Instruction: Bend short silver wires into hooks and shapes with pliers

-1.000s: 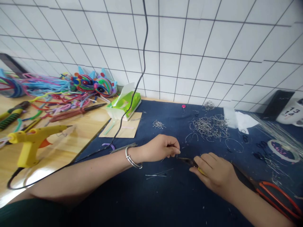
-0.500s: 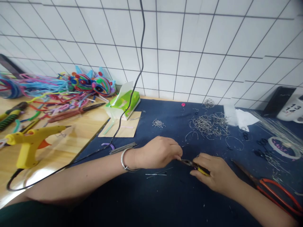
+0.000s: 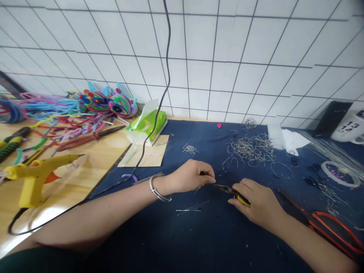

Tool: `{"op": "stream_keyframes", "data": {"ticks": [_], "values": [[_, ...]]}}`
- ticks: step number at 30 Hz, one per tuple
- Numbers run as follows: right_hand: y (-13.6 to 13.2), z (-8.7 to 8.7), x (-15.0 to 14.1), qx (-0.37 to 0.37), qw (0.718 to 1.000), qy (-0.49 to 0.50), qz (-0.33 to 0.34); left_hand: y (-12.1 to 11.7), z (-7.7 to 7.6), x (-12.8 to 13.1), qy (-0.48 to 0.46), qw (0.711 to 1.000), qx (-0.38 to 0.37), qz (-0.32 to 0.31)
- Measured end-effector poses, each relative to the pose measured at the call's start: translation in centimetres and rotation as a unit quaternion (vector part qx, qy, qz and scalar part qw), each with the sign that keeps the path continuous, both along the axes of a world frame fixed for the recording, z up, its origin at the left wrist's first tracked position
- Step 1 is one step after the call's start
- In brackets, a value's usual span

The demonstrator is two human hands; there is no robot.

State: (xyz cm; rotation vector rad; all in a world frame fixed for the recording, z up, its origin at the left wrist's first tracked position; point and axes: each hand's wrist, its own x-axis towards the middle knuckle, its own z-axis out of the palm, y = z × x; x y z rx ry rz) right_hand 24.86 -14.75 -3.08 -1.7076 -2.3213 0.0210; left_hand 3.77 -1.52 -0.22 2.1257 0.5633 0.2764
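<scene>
My right hand (image 3: 257,199) is closed around yellow-handled needle-nose pliers (image 3: 226,188), whose slim jaws point left. Just beyond the jaw tips is my left hand (image 3: 193,176), wearing a silver bangle; its thumb and fingers are pinched together. What it pinches is too small to make out. Beneath its palm, a few thin wire ends show. Several straight wire pins (image 3: 189,209) lie on the dark blue cloth (image 3: 182,242) in front of that hand. Farther back are a small heap of short metal pieces (image 3: 189,148) and a larger tangle of bent wires (image 3: 247,148).
Orange-handled scissors (image 3: 332,231) lie beside my right forearm. On the left stand a yellow glue gun (image 3: 36,174), coloured pipe cleaners (image 3: 57,108) and a green tissue pack (image 3: 150,125). A black cable (image 3: 166,87) hangs across the middle. A mug (image 3: 348,129) stands far right.
My left hand has drawn slightly left and up, away from the plier tips, so a small gap shows between them. The pliers remain in my right hand, almost in place.
</scene>
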Motion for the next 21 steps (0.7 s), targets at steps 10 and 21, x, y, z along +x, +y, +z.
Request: {"op": "stream_keyframes", "data": {"ticks": [10,21], "values": [[-0.3,0.6,0.1,0.212,0.968,-0.132,0.027,-0.1,-0.8,0.3,-0.036,0.947,-0.311,0.069],[-0.8,0.8,-0.2,0.254,0.944,-0.199,0.069,-0.9,-0.7,0.5,-0.042,0.926,-0.373,0.043]]}}
